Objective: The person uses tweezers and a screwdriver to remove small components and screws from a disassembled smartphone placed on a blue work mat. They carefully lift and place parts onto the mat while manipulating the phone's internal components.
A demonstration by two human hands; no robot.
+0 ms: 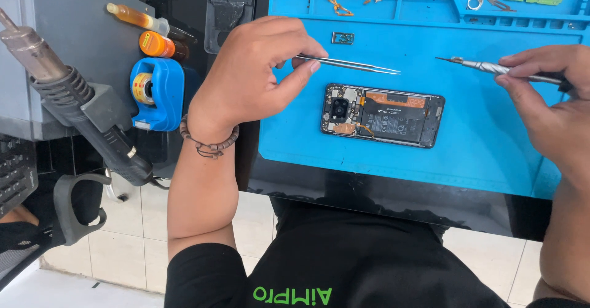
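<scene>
- While the opened phone (381, 115) lies flat on the blue mat (491, 154), back cover off, both hands hover above it.
- Left hand (252, 74), at the phone's 10 o'clock, pinches tweezers (350, 65), tips pointing toward 3 o'clock.
- Right hand (550, 102), at 3 o'clock, grips a screwdriver (491, 68), tip toward 9 o'clock.
- Hot-air handle (80, 111) rests far out at 9 o'clock.

Single view only, from a camera worn on the person's head. It faces steeply downward and slightly forward, across the wearer's own chest and forearms to the bench edge. Range is close: the blue work mat (491, 154) fills the upper right half of the frame, its far compartments cut by the top edge. Tiled floor (123, 246) shows below the bench at lower left. No second view exists for overlap.
</scene>
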